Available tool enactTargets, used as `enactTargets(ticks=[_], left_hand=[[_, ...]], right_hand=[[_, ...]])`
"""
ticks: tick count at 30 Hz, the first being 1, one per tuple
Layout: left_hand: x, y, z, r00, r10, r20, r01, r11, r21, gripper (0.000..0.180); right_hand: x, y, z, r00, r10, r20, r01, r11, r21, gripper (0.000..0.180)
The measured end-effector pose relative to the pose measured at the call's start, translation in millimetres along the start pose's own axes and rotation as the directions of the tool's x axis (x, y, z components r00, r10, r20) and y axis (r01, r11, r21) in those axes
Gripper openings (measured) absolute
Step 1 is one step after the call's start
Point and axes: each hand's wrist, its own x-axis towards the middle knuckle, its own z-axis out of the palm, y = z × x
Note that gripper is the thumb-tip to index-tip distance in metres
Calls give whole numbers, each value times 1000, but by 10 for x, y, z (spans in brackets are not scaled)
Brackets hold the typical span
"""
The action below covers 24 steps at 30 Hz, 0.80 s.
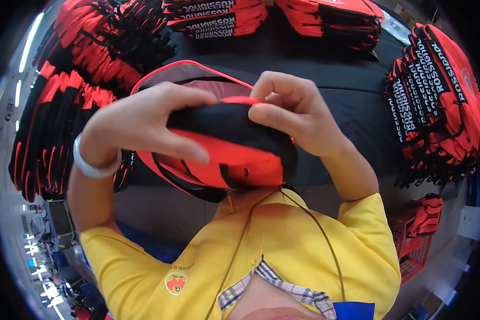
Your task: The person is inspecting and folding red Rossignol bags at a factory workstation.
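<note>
A red and black bag [234, 128] is raised in front of my chest, tilted, with its opening spread and a greyish-pink lining [197, 74] showing inside. My left hand [149, 120], with a pale bangle at the wrist, grips the bag's left side, thumb and fingers spanning a black panel with red edging. At the right end of that edge, my right hand [293, 109] pinches the fabric between thumb and bent fingers. Whether something small sits in that pinch I cannot make out. The bag's underside is hidden.
Stacks of red and black bags stand on the dark table [341, 106]: a heap [101, 42] and an upright row [58, 128] at left, piles [218, 18] at the back, a tall stack [432, 96] at right. A red crate [410, 250] holding bags sits lower right.
</note>
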Motion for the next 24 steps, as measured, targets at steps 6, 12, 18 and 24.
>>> enactTargets(ticks=[6, 12, 18, 24], left_hand=[[154, 59, 342, 943, 105, 315, 32, 916, -400, 70], [275, 85, 859, 928, 143, 345, 127, 748, -652, 54], [494, 143, 916, 939, 173, 298, 80, 732, -677, 59], [366, -186, 137, 937, -275, 214, 345, 818, -460, 63]], right_hand=[[-55, -208, 101, 990, -137, 42, 135, 794, -593, 29], [-117, -76, -78, 999, -32, 19, 37, 836, -548, 25], [-77, 125, -316, 999, -52, 7, 44, 775, -630, 25], [159, 331, -1284, 876, -46, -480, -197, 874, -444, 28]])
